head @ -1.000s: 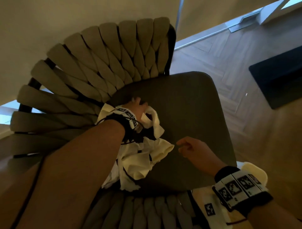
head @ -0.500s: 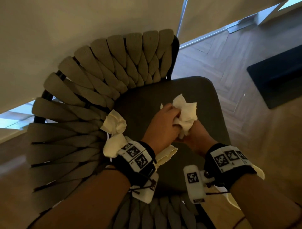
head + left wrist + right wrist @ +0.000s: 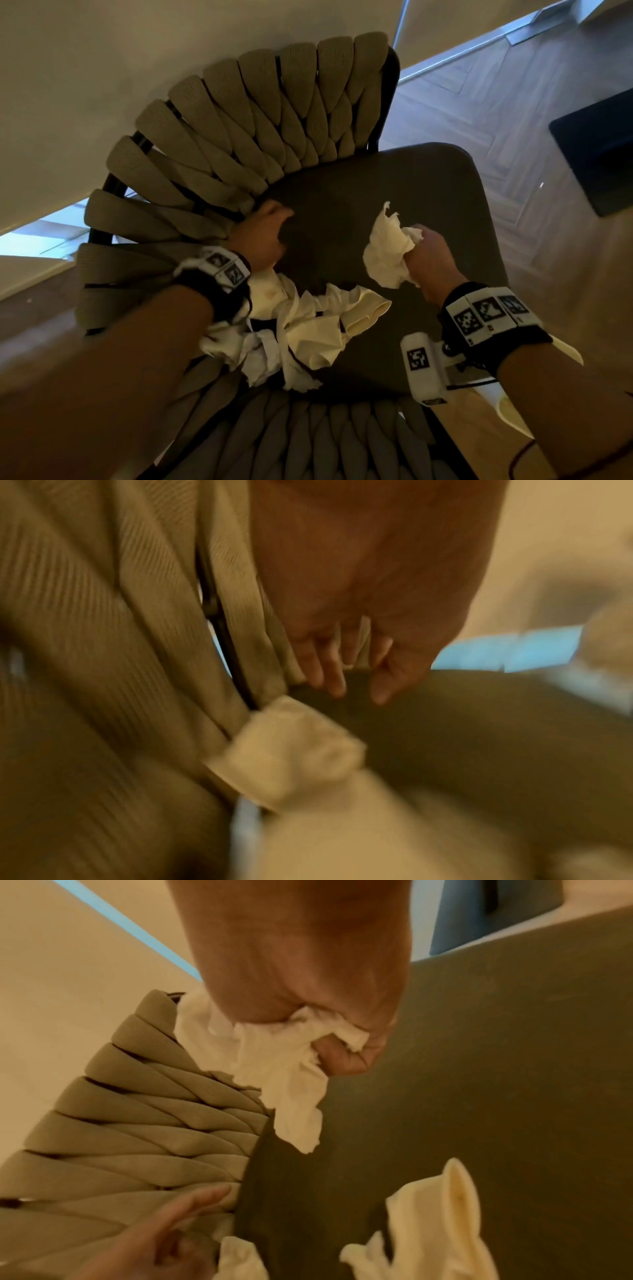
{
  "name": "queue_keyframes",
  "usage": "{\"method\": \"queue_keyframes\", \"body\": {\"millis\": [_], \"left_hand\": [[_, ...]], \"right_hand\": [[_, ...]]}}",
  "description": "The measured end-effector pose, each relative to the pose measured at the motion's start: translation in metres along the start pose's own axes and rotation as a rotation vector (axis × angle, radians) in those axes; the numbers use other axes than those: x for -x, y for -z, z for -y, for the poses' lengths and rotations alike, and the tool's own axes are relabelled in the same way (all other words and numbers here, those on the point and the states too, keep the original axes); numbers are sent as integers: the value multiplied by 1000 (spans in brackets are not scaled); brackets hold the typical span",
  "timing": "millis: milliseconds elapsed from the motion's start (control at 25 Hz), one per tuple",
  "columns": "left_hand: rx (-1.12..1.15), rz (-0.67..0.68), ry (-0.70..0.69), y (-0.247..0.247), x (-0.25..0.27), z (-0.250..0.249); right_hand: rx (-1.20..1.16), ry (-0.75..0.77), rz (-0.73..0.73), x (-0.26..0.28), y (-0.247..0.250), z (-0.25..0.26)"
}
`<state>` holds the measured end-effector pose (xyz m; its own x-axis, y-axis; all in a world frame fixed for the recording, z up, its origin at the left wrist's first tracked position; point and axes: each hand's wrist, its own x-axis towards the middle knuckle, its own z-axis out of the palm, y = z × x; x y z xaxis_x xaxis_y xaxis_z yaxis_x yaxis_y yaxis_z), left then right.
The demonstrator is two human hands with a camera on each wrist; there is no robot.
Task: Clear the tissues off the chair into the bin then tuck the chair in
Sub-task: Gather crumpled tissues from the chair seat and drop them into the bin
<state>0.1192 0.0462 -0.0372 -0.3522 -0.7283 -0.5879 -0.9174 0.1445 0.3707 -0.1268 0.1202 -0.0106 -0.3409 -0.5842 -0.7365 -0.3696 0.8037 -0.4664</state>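
The chair [image 3: 394,192] has a dark seat and a woven beige backrest [image 3: 239,130]. My right hand [image 3: 424,246] hangs over the seat's right side and grips a crumpled white tissue wad [image 3: 387,253]; the right wrist view shows the fist closed round the tissue wad [image 3: 274,1064]. My left hand [image 3: 270,222] is at the seam of seat and backrest, its fingers [image 3: 332,674] fairly straight and holding nothing. Several loose tissues [image 3: 308,332] lie on the seat's near left, partly under my left wrist. In the left wrist view one tissue [image 3: 291,750] sits against the backrest. No bin shows.
A pale table or wall surface [image 3: 102,68] runs behind the backrest. Herringbone wood floor [image 3: 496,102] lies to the right, with a dark blue mat [image 3: 596,154] on it. Grey woven straps [image 3: 325,438] of the chair curve along its near edge.
Half a second ago both hands met on the tissue wad over the seat. My left hand has let go and moved left to the backrest; my right hand keeps the wad.
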Motion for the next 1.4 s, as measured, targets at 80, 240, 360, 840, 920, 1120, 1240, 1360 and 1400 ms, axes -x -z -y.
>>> {"method": "queue_keyframes", "body": {"millis": [80, 240, 360, 840, 920, 1120, 1240, 1360, 1400], "left_hand": [[-470, 276, 51, -2, -19, 30], [-665, 317, 36, -13, -27, 45], [-662, 309, 46, -13, -27, 48], [154, 118, 27, 44, 18, -112], [280, 127, -2, 27, 26, -157], [497, 185, 69, -35, 41, -232], [444, 237, 138, -60, 39, -244], [400, 291, 159, -69, 36, -254], [406, 299, 146, -73, 36, -259]], "right_hand": [[69, -17, 16, -5, 1, -12], [92, -50, 22, -7, -1, -31], [10, -58, 46, -4, -3, -41], [-187, -28, -10, 14, 39, -83], [-245, -27, -59, 19, 50, -99], [-509, 47, -82, 35, 67, -120], [-913, 58, 178, 39, 71, -129], [-711, 174, 167, 42, 75, -144], [-667, 198, 138, 44, 78, -150]]}}
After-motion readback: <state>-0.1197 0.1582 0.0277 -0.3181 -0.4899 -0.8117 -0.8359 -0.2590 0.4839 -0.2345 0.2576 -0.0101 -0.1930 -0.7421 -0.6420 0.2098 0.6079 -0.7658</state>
